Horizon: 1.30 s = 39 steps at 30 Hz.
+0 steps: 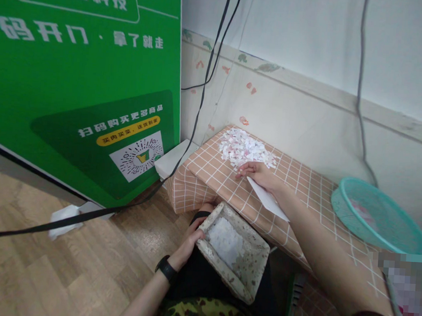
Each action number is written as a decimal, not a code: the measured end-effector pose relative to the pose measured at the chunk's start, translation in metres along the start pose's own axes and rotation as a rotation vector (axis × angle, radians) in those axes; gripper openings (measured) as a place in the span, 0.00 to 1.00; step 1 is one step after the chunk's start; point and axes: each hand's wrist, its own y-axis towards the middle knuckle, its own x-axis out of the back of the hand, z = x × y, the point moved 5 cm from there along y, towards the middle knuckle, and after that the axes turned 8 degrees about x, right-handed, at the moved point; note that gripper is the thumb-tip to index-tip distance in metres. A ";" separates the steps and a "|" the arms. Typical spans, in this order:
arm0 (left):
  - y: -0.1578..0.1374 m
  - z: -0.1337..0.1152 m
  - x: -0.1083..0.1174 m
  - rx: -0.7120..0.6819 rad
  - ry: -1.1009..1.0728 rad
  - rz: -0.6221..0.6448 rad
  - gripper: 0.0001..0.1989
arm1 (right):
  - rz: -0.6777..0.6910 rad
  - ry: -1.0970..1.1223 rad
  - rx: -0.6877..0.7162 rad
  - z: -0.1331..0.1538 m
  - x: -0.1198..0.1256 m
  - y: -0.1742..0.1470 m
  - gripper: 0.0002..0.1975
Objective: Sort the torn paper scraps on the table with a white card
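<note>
My left hand (195,232) grips the near-left rim of a worn, stained, pale rectangular box (258,256), which rests tilted on my lap. Inside the box lies a heap of small white paper bits (226,240). Over the table, my right hand (258,174) has its fingers curled at the near edge of a pile of torn white and pinkish paper scraps (245,148). A white sheet of paper (265,199) sticks out from under that palm along the wrist; how the fingers hold it is partly hidden.
A checked orange-brown cloth covers the table (210,165) against the wall. A turquoise mesh basket (379,216) stands on its right part. On the left rises a green cabinet (94,74). A black strap (199,114) hangs across the view. White crumpled paper (64,218) lies on the floor.
</note>
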 end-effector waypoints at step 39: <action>-0.003 -0.005 -0.001 0.012 -0.006 -0.021 0.25 | -0.166 -0.355 0.300 -0.012 0.013 -0.013 0.13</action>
